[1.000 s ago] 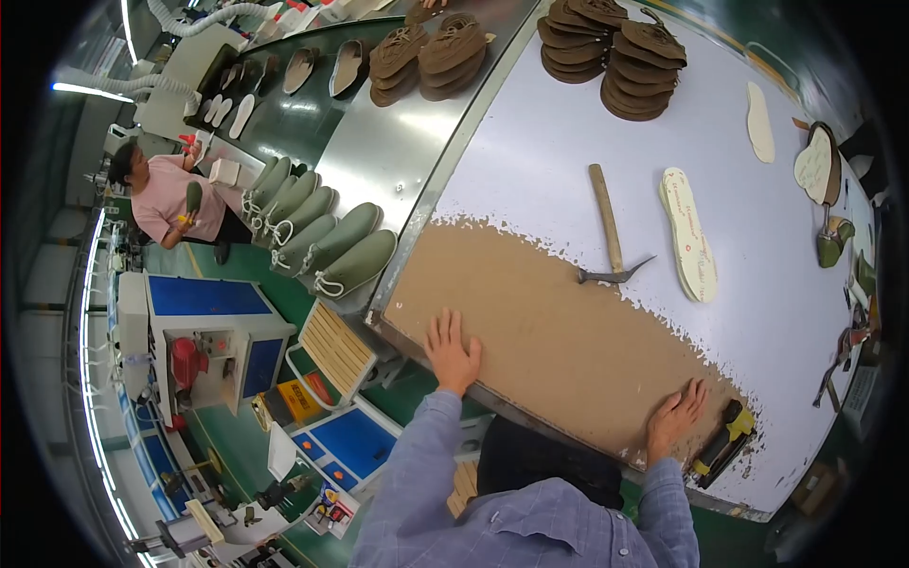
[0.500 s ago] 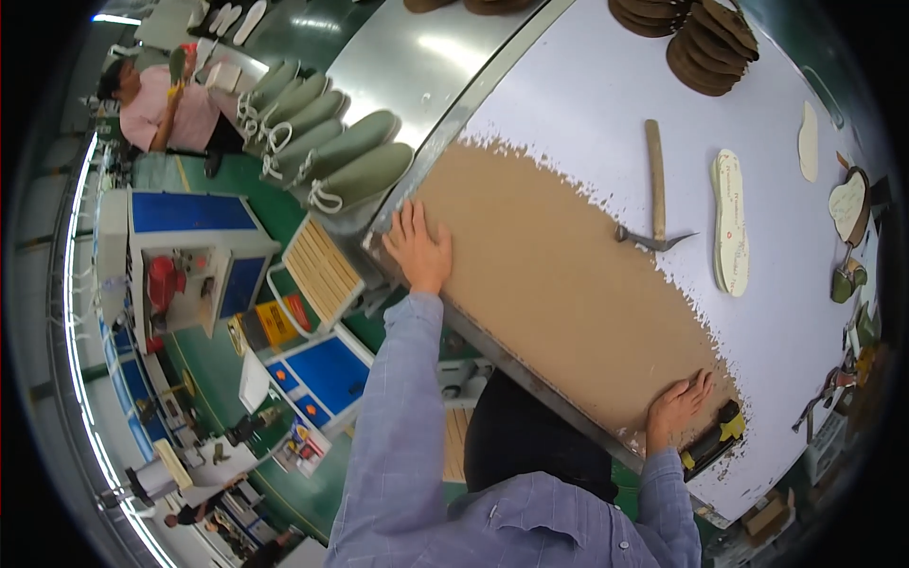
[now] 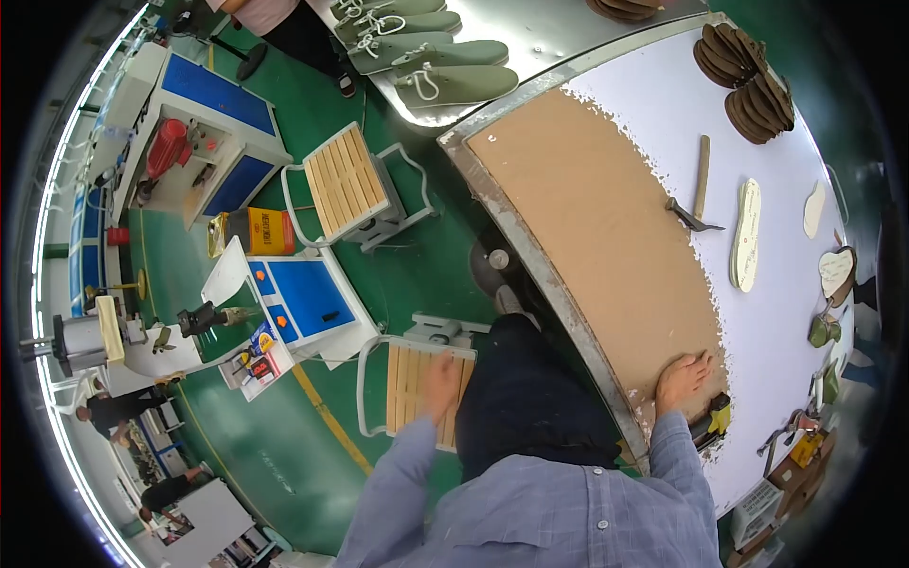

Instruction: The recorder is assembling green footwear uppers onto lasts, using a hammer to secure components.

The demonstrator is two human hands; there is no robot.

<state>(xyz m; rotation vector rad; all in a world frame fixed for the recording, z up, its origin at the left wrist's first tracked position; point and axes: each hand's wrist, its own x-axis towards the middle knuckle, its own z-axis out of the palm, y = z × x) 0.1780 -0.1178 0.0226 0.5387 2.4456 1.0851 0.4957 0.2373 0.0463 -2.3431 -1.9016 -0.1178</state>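
My right hand (image 3: 684,381) lies flat on the brown covering of the worktable (image 3: 587,227), with its fingers spread. Just beside its wrist is a black-and-yellow tool (image 3: 717,417), partly hidden. Off the table, my left hand (image 3: 440,383) hangs over the slatted wooden seat of a chair (image 3: 405,393). It is blurred, so whether it touches the slats cannot be made out, nor can its fingers. A hammer (image 3: 703,189) with a wooden handle and a stack of pale insoles (image 3: 747,237) lie on the white part of the tabletop.
Green shoes (image 3: 464,85) with white laces stand on a metal table beyond. Brown shoe pieces (image 3: 757,104) are stacked at the far right. A second slatted chair (image 3: 346,180) and a blue-topped cabinet (image 3: 312,293) stand to the left. Another person (image 3: 275,24) is partly visible at the top.
My left hand has left the table's far left corner and come back toward me, over the chair. My right hand stays on the table. The view has swung left.
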